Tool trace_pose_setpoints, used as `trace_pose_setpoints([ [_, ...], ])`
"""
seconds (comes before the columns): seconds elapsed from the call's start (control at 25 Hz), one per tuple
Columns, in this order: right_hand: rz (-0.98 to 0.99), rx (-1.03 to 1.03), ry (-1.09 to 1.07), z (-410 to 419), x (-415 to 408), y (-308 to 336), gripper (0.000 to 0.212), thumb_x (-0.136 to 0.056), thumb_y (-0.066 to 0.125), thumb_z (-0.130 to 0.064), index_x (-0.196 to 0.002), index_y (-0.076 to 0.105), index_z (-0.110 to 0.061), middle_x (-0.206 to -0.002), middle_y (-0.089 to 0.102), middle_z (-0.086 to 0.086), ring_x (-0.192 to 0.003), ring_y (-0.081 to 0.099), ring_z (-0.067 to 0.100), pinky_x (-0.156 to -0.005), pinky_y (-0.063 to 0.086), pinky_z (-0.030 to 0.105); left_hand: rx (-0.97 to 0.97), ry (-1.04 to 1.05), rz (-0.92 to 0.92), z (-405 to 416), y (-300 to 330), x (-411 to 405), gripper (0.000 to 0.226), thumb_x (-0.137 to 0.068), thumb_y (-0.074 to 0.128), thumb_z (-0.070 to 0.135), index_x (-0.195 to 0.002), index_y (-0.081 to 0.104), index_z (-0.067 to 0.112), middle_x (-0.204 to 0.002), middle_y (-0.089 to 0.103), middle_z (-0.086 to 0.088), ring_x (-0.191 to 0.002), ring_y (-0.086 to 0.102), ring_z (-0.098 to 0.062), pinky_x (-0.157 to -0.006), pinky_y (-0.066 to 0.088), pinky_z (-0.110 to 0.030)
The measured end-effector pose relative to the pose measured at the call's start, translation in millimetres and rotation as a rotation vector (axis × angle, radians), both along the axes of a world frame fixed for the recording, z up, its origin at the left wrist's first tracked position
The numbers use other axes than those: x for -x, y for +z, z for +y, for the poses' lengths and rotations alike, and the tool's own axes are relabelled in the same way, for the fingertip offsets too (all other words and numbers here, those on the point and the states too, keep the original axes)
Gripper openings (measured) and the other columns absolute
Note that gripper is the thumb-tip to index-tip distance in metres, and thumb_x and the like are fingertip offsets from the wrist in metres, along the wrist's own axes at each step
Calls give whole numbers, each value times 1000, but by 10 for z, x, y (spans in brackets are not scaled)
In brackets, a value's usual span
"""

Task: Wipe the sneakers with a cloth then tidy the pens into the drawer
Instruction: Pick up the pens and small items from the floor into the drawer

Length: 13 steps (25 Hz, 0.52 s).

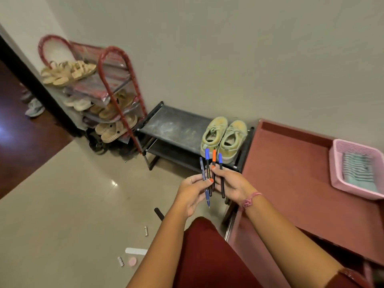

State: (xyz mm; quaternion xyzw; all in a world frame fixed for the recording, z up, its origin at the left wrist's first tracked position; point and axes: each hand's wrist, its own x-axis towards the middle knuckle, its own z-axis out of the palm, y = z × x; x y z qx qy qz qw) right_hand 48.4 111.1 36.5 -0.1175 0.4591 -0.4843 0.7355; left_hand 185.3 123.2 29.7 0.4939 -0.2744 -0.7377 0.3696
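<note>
Right of the held pens point(214, 173), the red cabinet top point(291, 173) lies bare up to the pink basket point(357, 173); ahead, sneakers point(224, 138) crowd the black rack point(172, 123) (its left half open).

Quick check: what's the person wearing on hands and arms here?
Forearms are bare, no sleeves over them. The right hand has a pink braided thread bracelet at the wrist. The left hand wears a thin ring on one finger. Nails on both are painted orange-red. No gloves or watch.
</note>
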Motion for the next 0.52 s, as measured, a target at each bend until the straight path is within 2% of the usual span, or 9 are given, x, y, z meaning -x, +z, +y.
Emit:
trace_pose_setpoints([
  [0.08, -25, 30, -54, 209, 157, 166, 16, -96, 47, -3, -95, 62, -6, -72, 70, 6, -59, 68, 13, -54, 56, 24, 33, -48, -19, 163, 159, 194, 17, -87, 64, -3, -102, 69, 4, -88, 72, -8, -76, 69, -16, -81, 59, -32],
  [0.2, -39, 61, -120, 530, 386, 276, 21, -96, 47, -4, -113, 59, -4, -76, 67, 7, -57, 65, 13, -53, 55, 25, 57, -101, -51, 426, 339, 474, 12, -85, 67, -3, -93, 69, 6, -77, 73, -6, -65, 69, -13, -63, 57, -26],
  [0.28, -14, 42, -162, 724, 518, 292, 25, -96, 48, -4, -118, 58, -6, -77, 66, 6, -57, 63, 13, -52, 54, 25, 64, -143, -65, 614, 404, 651, 9, -85, 68, -2, -91, 68, 4, -77, 71, -9, -61, 69, -13, -57, 55, -24],
  [0.36, 20, 27, -192, 916, 635, 304, 27, -96, 48, -4, -121, 58, -5, -82, 65, 8, -60, 63, 15, -53, 55, 25, 61, -174, -50, 789, 426, 806, 6, -85, 67, -3, -89, 68, 1, -76, 70, -12, -60, 68, -15, -57, 56, -25],
  [0.52, 14, -7, -226, 1295, 844, 301, 26, -98, 46, -13, -115, 61, 1, -85, 66, 11, -63, 64, 17, -59, 55, 28, 16, -230, -22, 1053, 298, 1016, 9, -85, 67, -2, -95, 69, -2, -82, 70, -15, -65, 69, -17, -60, 57, -26],
])
